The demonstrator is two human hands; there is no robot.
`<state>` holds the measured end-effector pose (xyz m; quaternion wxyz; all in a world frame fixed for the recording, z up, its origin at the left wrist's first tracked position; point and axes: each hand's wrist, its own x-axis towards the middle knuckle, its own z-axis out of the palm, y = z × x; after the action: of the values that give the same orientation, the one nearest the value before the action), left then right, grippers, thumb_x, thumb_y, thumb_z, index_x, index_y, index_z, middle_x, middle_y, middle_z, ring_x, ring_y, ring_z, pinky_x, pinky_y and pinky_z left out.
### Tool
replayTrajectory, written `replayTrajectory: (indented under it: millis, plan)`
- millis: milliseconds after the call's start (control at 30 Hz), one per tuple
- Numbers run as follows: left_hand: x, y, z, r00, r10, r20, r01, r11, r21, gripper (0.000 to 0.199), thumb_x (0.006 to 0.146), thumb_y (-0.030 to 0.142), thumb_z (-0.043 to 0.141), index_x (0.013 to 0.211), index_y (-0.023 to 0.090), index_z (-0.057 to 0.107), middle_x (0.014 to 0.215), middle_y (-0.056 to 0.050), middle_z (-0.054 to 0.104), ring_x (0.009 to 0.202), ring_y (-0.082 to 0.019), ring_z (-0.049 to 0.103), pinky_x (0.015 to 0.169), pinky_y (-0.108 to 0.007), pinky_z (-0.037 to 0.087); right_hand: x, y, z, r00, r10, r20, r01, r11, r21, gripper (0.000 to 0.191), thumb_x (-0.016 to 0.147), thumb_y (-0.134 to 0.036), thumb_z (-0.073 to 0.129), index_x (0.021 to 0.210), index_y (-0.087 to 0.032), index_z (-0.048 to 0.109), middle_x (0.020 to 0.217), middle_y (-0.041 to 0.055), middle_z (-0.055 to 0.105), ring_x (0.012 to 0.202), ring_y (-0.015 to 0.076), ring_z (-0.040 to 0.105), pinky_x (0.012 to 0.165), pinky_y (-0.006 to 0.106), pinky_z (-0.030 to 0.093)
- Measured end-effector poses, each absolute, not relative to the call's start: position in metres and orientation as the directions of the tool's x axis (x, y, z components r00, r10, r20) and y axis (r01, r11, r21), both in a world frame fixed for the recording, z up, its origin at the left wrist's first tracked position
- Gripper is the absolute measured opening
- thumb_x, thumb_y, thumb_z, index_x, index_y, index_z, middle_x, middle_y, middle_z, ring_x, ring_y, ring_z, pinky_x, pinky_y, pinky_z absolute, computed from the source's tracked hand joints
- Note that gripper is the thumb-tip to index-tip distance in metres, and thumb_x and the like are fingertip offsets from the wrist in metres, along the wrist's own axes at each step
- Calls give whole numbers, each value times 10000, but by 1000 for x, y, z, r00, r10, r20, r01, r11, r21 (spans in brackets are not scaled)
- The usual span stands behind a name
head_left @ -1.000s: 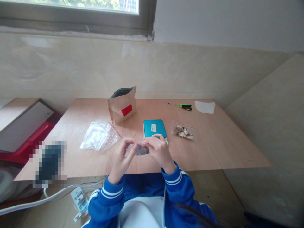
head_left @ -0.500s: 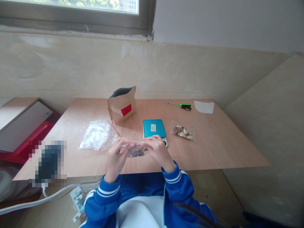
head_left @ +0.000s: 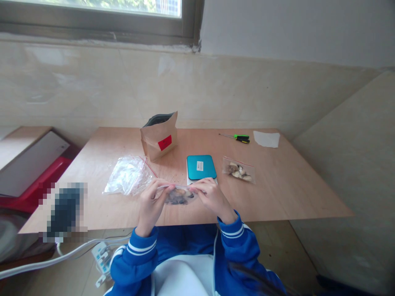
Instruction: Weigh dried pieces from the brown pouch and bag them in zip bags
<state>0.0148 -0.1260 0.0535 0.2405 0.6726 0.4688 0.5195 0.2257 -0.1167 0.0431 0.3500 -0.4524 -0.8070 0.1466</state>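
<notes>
Between my hands is a clear zip bag [head_left: 180, 196] with dark and tan dried pieces inside, perhaps mushrooms. My left hand [head_left: 153, 201] pinches the left end of its top edge. My right hand [head_left: 212, 196] pinches the right end of the same edge. Just beyond the right hand lies a kitchen scale [head_left: 201, 167] with a blue-green top and a small white label. A second zip bag [head_left: 238, 170], holding similar pale and brown pieces, lies flat to the right of the scale. Left of my left hand is a pile of clear zip bags [head_left: 126, 176].
A brown paper pouch [head_left: 159, 139] with a red label stands with its top gaping at the back. Screwdrivers [head_left: 240, 138] and a white paper piece [head_left: 266, 139] lie at the back right. A blurred dark object [head_left: 64, 211] is at the table's left edge, above a power strip [head_left: 102, 257].
My right hand has slid to the right along the bag's top edge, away from the left hand. More of the bag and the scale now shows.
</notes>
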Motion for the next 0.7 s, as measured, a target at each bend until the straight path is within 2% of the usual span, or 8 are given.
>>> replayTrajectory:
  millis: [100,167,367,500,600,700]
  plan:
    - [17,-125,53,42,890,453,351,-438,827,106,888,265,667,812,204,706,779,-2,678,749,-134,635,692,-234,480,232,-116,36,-291,842,453,648,522,-554,212,911,-107,628,843,-239,779,870,17,798,788,193,688,787,348,481]
    - [20,-125,52,31,904,427,326,-413,851,130,896,283,654,810,197,703,771,-6,675,738,-138,632,680,-236,478,233,-116,34,-277,849,450,654,510,-559,229,914,-90,615,859,-238,782,897,16,801,776,191,687,798,351,478]
    - [20,-124,49,-32,952,303,228,-288,930,223,907,380,622,819,186,686,750,-5,652,709,-142,613,664,-244,473,238,-117,38,-324,884,338,605,468,-644,171,924,-216,658,1044,-271,766,1023,19,790,934,204,717,845,349,492]
    - [16,-124,51,-79,975,210,148,-197,969,338,892,489,609,778,181,691,757,-24,685,741,-168,634,698,-263,489,249,-116,35,-312,901,303,573,433,-696,194,936,-178,617,944,-269,788,966,33,793,921,214,721,843,356,539]
    - [16,-123,51,-67,983,173,120,-164,979,399,892,531,589,739,178,695,744,-33,684,755,-179,628,723,-271,483,254,-116,33,-287,913,289,544,404,-736,234,926,-147,593,948,-265,794,941,43,796,885,228,720,830,374,562]
    - [17,-123,46,-93,984,152,70,-145,987,418,906,543,566,735,178,679,729,-21,645,742,-163,590,708,-255,453,253,-117,34,-262,934,244,473,345,-811,219,929,-194,590,937,-264,798,954,46,795,897,230,722,849,372,569]
